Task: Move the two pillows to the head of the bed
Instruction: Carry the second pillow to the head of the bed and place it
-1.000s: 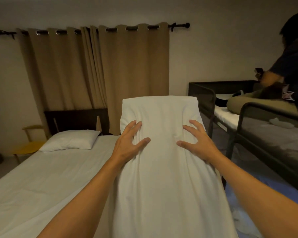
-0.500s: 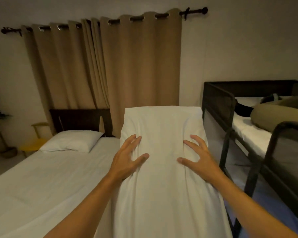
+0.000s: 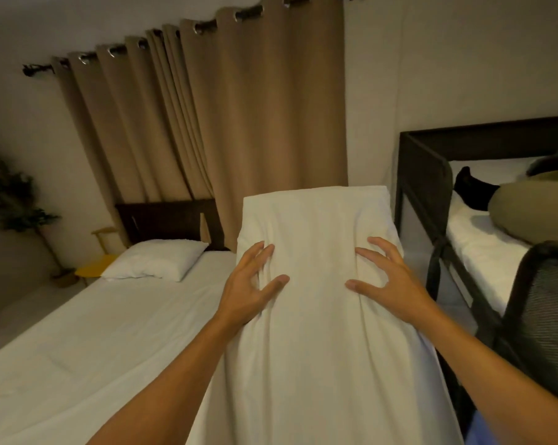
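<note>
You have the second pillow (image 3: 316, 284) up in front of you, held lengthwise over the near right side of the bed (image 3: 88, 348), its far end pointing toward the curtain (image 3: 239, 123). Your left hand (image 3: 252, 284) and right hand (image 3: 390, 284) both lie on top of it with fingers spread and digging into the cover, bunching the cloth into folds between the thumbs. It looks light and very soft, so it will sag and fold wherever it lacks support; the loose cover may slide over the filling, so grip through to the stuffing near both long edges rather than pinching cloth alone. The other pillow (image 3: 155, 260) already lies at the head of the bed, against the dark headboard (image 3: 168, 220), left of the spot you probably want. Compared with half a second ago, your grip on the pillow is the same, but your view has tilted and swung left: the plant (image 3: 11, 200) now shows more fully, the bunk bed (image 3: 464, 226) sits closer at right, and a mesh chair back (image 3: 547, 316) has come into view.
</note>
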